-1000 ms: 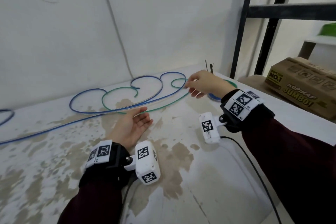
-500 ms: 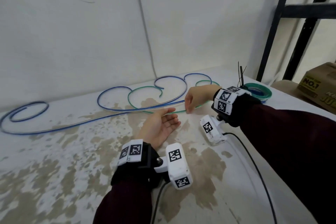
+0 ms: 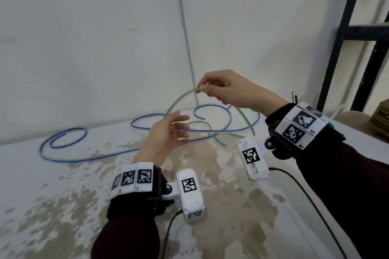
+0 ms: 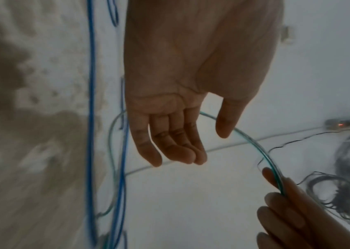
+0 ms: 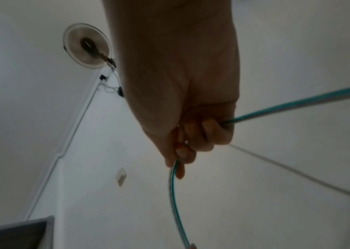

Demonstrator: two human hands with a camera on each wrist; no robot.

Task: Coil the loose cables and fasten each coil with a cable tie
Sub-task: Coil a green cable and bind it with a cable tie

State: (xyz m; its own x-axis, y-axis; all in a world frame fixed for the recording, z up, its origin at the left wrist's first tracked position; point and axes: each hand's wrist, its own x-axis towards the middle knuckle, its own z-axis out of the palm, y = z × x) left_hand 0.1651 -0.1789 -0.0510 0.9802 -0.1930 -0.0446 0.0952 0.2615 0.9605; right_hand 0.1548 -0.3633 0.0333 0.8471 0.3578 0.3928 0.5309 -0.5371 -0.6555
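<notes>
My right hand (image 3: 219,88) is raised above the table and pinches the green cable (image 3: 179,99), which arcs down on both sides of it. In the right wrist view the green cable (image 5: 175,193) runs through the curled fingers of my right hand (image 5: 182,134). My left hand (image 3: 168,134) hovers palm up with relaxed fingers just below the arc and holds nothing. The left wrist view shows my left hand (image 4: 182,109) in front of the green cable (image 4: 253,143). A blue cable (image 3: 69,160) lies in loose loops on the table (image 3: 52,206).
The white table top has brown worn patches. A white wall rises behind the cables. At the right stand a black metal rack (image 3: 347,33), a few black cable ties (image 3: 295,98) behind my right wrist, and a cardboard box (image 3: 381,115).
My right hand has lifted the green cable from the table into a high arc. My left hand has risen off the table towards it. The head view has swung to the left.
</notes>
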